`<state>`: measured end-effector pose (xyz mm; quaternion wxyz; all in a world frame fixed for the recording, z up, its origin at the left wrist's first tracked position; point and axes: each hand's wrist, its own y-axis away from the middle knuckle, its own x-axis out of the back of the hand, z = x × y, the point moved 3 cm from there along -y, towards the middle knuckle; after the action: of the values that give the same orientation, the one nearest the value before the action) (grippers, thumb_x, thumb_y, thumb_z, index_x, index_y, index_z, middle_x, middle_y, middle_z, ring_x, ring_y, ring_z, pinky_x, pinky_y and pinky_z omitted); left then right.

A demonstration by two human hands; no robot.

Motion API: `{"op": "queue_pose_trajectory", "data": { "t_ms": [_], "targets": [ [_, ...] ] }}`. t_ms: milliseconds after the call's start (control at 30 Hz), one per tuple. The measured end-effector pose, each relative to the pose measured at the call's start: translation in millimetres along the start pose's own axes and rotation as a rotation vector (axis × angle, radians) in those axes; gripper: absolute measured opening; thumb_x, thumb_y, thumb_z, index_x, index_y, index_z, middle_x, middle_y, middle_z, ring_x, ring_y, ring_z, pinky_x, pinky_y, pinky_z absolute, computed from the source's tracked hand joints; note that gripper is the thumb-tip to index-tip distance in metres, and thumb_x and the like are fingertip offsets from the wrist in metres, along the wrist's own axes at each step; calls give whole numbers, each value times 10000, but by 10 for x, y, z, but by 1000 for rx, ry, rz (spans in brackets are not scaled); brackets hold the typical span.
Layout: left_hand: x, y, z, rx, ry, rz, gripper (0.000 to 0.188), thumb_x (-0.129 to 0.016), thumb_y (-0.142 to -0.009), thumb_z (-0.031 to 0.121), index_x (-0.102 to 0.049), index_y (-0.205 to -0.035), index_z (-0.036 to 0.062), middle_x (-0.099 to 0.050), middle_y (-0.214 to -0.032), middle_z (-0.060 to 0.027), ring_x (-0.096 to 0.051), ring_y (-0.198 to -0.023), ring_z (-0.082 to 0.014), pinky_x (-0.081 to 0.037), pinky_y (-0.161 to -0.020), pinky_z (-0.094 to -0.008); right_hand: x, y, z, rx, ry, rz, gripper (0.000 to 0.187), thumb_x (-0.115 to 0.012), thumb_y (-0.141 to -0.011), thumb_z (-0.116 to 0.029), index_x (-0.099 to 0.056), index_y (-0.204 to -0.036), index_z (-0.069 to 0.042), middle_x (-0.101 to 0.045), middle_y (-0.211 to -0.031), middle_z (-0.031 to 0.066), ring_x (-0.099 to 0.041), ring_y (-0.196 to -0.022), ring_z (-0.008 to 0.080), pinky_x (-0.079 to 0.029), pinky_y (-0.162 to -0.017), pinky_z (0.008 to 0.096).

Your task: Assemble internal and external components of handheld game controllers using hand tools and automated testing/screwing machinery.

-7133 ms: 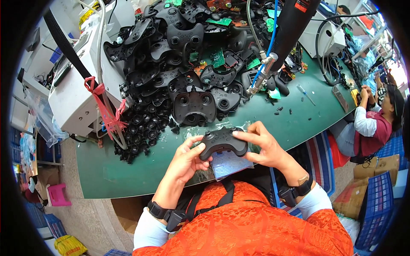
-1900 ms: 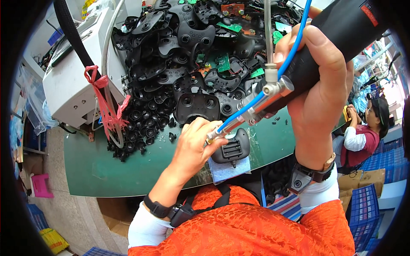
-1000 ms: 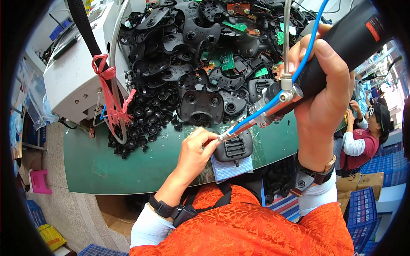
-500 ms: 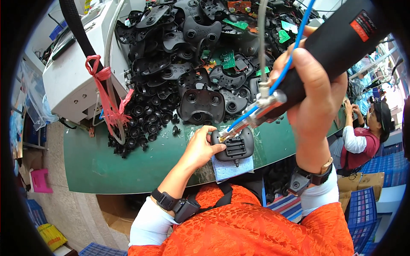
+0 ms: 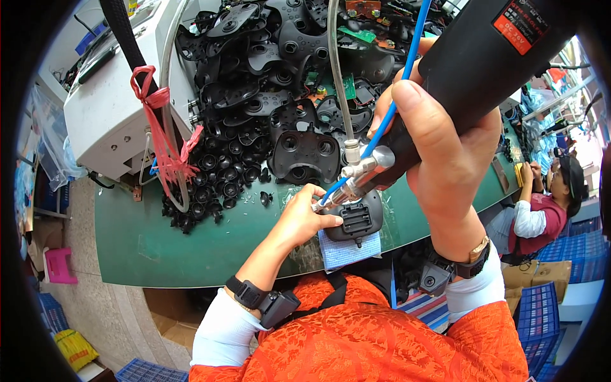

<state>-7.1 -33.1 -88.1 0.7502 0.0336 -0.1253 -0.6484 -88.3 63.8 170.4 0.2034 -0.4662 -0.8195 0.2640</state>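
Observation:
A black game controller (image 5: 367, 215) lies back side up, with its open battery compartment showing, on a folded blue-and-white cloth (image 5: 347, 253) near the table's front edge. My left hand (image 5: 300, 219) grips its left end, thumb on top and fingers behind. In my right hand (image 5: 439, 137) is a thick black electric screwdriver (image 5: 490, 57), tilted down to the left, with a metal nozzle (image 5: 366, 167), a clear hose (image 5: 337, 70) and a blue tube (image 5: 407, 83). Its tip is at the controller's left end beside my left fingers; exact contact is hard to see.
Black controller shells (image 5: 305, 156) are heaped at the back of the green table (image 5: 140, 248), with small black round caps (image 5: 229, 172) to their left. A white machine (image 5: 114, 121) with hoses and pink ties stands at the left. Another person (image 5: 541, 210) sits at the right.
My right hand and the screwdriver have moved left, bringing the tip from the controller's upper left face toward its left end. My left hand keeps its grip on the controller.

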Motion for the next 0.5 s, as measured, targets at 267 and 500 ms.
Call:
{"op": "queue_pose_trajectory", "data": {
  "t_ms": [267,500],
  "targets": [
    [-41,-12,-176,-62,48,10,583,-894,-634,265,-563,-1045,18,-657,-1018,-173,-631,-1002,-293,-484,-869,-391,-124,233,103,69,206,-38,355,-659,-836,16,-519,-1160,56,-613,-841,67,-604,-681,114,-504,-608,258],
    [-58,-26,-100,-57,35,5,641,-894,-634,265,-523,-1087,5,-626,-1094,-202,-620,-1035,-320,-477,-892,-403,-173,264,89,114,167,10,383,-662,-837,14,-518,-1192,35,-607,-875,56,-613,-686,121,-522,-635,272]
  ]
}}
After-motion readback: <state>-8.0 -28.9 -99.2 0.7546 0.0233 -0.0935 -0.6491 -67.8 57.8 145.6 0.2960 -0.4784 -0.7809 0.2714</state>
